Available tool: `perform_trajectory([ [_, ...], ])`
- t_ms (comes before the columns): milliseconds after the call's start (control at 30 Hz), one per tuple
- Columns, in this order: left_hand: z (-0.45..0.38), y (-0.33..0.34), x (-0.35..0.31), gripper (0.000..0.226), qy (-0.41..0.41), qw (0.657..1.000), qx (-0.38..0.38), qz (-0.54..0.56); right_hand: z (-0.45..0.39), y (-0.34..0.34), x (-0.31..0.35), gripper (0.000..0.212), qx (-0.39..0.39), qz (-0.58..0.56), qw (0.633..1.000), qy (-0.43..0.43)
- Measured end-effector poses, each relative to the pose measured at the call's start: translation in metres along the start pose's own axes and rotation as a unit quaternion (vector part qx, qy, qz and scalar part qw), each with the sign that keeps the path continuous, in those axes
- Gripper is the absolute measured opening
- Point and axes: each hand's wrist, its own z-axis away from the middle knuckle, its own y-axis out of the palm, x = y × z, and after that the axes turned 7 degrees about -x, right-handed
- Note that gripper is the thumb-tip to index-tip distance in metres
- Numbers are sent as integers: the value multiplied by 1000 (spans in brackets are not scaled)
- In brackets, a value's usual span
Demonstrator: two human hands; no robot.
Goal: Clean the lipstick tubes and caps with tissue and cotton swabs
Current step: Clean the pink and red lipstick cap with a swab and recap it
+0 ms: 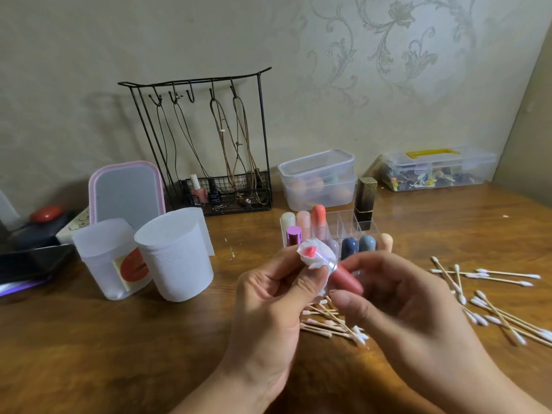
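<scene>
My left hand pinches a white tissue stained pink, wrapped round the top end of a lipstick tube. My right hand grips the red-pink body of that lipstick tube between thumb and fingers. Both hands hover above the wooden table, just in front of a clear organizer that holds several lipsticks in pastel, purple and dark blue caps. Used pink-tipped cotton swabs lie under my hands. Clean white cotton swabs are scattered to the right.
A roll of tissue in a white cup and a translucent container stand at left. Behind are a pink mirror, a black wire rack with cords and nail polish, a gold-black lipstick, and clear plastic boxes.
</scene>
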Motion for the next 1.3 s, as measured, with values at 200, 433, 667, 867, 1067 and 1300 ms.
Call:
perform_trajectory([
  [200,1,-2,1,37,32,999,10,-24,-6,2,-5,43,119,-239,936,229],
  [433,1,0,3,21,48,998,30,-38,-6,5,-8,36,125,-364,843,376],
  [667,-1,-2,7,27,55,998,-16,-5,-5,8,-7,47,59,-145,976,150],
  [867,1,1,6,28,48,999,17,-5,-5,6,-4,32,157,-317,878,322],
  [1067,-2,-2,7,25,38,999,-30,22,-4,8,-2,57,76,-85,980,160],
  [1300,0,1,6,29,32,999,10,35,-3,8,-3,40,135,-267,909,289],
])
